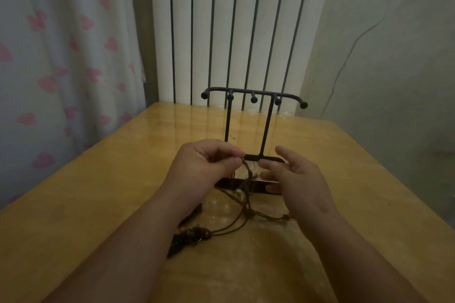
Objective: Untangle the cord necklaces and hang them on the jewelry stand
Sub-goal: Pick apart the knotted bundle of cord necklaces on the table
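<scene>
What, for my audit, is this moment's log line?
left hand: pinches cord | right hand: open | stand: bare | beads: on table

No legible text, labels, brands or numbers anywhere in view. Only marking is the pink heart print on the curtain (pixel 49 56), left of the jewelry stand (pixel 253 99); it's a pattern, not lettering.
</scene>
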